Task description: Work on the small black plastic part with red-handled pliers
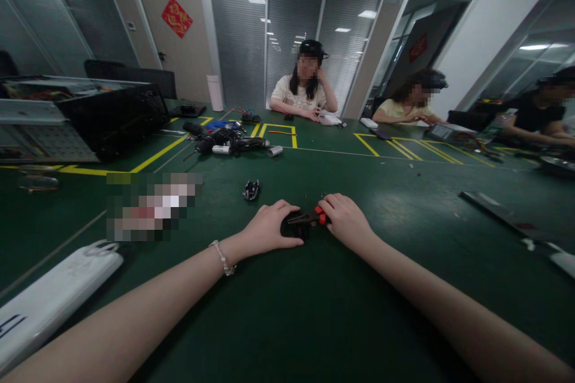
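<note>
- Fingers?
- Left hand (269, 228) has thumb and index spread to the width of a black part (290, 228), gripping it by the edges, down on the green tabletop (269, 311). Right hand (345, 215) is curled closed around red-handled pliers (309, 219).
- Pliers biting?
- Nose lies over the part, aimed left at the other palm. Can't tell if the jaws are parted or clamped.
- Risk?
- Slip, I'd say. Hard pull on a shallow bite, nose skids into the left thumb or index. Loose left hold, part twists. Oversqueeze might crack it; material unclear from here.
- Just past that?
- Tiny loose bits (322, 195) by the right fingertips, maybe screws. One careless knuckle sweep could lose them. Black-and-silver part (251, 190) sits farther left, apart from both hands.
- Far side?
- Tangle of tools (224, 139), silver cylinder (275, 151) on its side nearby; a table bump could roll it. Co-worker (305, 93) seated opposite, well apart.
</note>
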The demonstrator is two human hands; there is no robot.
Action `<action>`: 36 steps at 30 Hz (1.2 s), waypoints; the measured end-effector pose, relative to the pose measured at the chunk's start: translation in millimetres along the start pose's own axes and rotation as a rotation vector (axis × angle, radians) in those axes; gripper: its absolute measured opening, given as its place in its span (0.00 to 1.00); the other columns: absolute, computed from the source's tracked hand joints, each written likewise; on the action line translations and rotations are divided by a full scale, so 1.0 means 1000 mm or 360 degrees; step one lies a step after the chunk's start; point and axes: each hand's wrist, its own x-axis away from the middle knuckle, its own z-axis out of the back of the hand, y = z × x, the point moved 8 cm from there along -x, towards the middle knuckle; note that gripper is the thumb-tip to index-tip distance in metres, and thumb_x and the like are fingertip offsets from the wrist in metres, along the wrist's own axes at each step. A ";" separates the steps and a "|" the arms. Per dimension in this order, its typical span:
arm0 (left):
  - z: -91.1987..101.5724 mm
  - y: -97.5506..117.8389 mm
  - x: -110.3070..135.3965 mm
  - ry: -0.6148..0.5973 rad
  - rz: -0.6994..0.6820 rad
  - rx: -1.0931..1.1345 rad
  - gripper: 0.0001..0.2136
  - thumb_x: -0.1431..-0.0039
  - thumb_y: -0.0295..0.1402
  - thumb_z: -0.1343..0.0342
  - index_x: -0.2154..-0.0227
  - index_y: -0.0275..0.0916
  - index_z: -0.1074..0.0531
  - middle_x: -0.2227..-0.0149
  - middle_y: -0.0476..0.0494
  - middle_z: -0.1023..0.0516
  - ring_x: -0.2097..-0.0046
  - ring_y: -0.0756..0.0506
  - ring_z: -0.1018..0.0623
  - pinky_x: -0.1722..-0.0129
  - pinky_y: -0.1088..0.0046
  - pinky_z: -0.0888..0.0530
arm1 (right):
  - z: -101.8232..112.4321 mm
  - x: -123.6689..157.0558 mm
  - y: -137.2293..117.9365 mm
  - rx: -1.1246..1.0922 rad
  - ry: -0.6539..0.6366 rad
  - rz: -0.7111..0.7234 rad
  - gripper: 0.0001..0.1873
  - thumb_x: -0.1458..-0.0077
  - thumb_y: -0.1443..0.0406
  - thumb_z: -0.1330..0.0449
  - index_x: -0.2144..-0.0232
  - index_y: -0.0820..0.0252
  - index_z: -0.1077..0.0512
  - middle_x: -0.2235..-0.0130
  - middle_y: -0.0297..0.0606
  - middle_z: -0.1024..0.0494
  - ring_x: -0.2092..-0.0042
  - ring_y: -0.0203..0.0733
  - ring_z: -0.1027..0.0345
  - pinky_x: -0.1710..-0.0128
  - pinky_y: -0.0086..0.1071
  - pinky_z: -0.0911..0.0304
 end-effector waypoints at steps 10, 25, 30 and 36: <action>0.001 0.000 0.001 -0.0029 0.0022 0.0013 0.30 0.56 0.50 0.45 0.50 0.45 0.41 0.54 0.45 0.36 0.57 0.41 0.32 0.58 0.64 0.36 | -0.002 0.000 0.000 -0.0004 -0.0026 -0.0002 0.17 0.59 0.72 0.45 0.62 0.63 0.34 0.60 0.44 0.31 0.57 0.45 0.40 0.57 0.38 0.45; -0.001 -0.001 0.001 -0.0014 0.0006 -0.0007 0.30 0.56 0.50 0.45 0.50 0.44 0.42 0.54 0.45 0.36 0.57 0.41 0.32 0.58 0.64 0.36 | -0.001 0.000 0.000 0.0008 -0.0029 -0.0024 0.16 0.59 0.73 0.44 0.63 0.62 0.34 0.60 0.43 0.30 0.59 0.45 0.39 0.59 0.37 0.44; 0.000 0.002 0.000 0.0014 -0.0023 -0.0032 0.30 0.56 0.49 0.45 0.50 0.44 0.41 0.55 0.44 0.35 0.57 0.41 0.31 0.57 0.64 0.37 | -0.001 0.000 0.000 0.0007 -0.0031 -0.0016 0.16 0.59 0.73 0.44 0.63 0.62 0.34 0.61 0.42 0.30 0.59 0.44 0.39 0.59 0.36 0.44; 0.000 0.000 0.001 -0.0012 0.0016 -0.0001 0.30 0.56 0.50 0.45 0.50 0.44 0.41 0.55 0.44 0.36 0.57 0.40 0.31 0.58 0.63 0.36 | -0.001 0.000 -0.001 0.0028 -0.0030 -0.0011 0.15 0.58 0.73 0.45 0.64 0.62 0.34 0.61 0.42 0.30 0.59 0.45 0.39 0.60 0.36 0.45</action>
